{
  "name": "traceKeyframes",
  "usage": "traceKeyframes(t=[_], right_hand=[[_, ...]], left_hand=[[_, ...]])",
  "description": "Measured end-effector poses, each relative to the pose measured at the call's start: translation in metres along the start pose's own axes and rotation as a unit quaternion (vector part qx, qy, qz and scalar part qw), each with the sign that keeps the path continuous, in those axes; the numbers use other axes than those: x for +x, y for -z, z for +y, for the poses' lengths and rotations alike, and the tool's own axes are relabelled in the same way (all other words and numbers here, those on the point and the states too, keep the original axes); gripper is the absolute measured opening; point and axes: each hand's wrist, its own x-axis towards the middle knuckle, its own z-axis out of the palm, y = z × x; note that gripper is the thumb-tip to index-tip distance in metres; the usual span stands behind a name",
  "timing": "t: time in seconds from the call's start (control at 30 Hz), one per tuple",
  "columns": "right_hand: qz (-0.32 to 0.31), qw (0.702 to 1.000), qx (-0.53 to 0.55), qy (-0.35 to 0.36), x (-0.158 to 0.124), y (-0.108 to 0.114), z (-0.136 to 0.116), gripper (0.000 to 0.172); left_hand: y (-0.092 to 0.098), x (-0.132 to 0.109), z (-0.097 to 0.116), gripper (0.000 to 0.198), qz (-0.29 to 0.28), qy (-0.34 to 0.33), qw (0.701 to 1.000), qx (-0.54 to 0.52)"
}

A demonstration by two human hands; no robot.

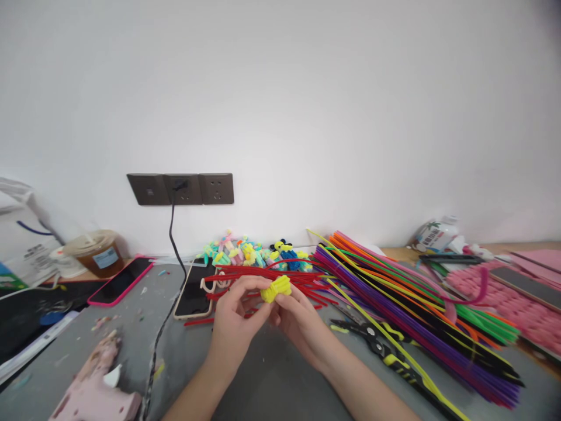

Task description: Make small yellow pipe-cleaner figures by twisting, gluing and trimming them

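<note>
Between my two hands, above the grey table, is a small bundle of bent yellow pipe cleaner (277,288). My left hand (240,310) pinches it from the left with thumb and forefinger. From the right, the fingers of my right hand (300,318) are closed on the same piece, the thumb lying along its lower edge. Just behind my hands lie loose red pipe cleaners (258,271). Small finished pipe cleaner figures (245,252) in pastel colours stand by the wall, with a blue and yellow one (287,255) at their right.
A big bundle of coloured pipe cleaners (394,298) spreads across the right, beside black and yellow pliers (377,345). A phone (193,292) and a pink-edged phone (123,282) lie left. A pink glue gun (94,386) sits front left, near a cable (165,316). A drink cup (99,254) stands behind.
</note>
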Motion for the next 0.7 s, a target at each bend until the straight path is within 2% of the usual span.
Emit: traceKeyframes(t=[0.7], right_hand=[[0.005,1.0,0.004,0.0,0.0011,-0.0002,-0.0001,0.03]], left_hand=[[-0.0002,0.0013,0.0003,0.018,0.003,0.001,1.0,0.007]])
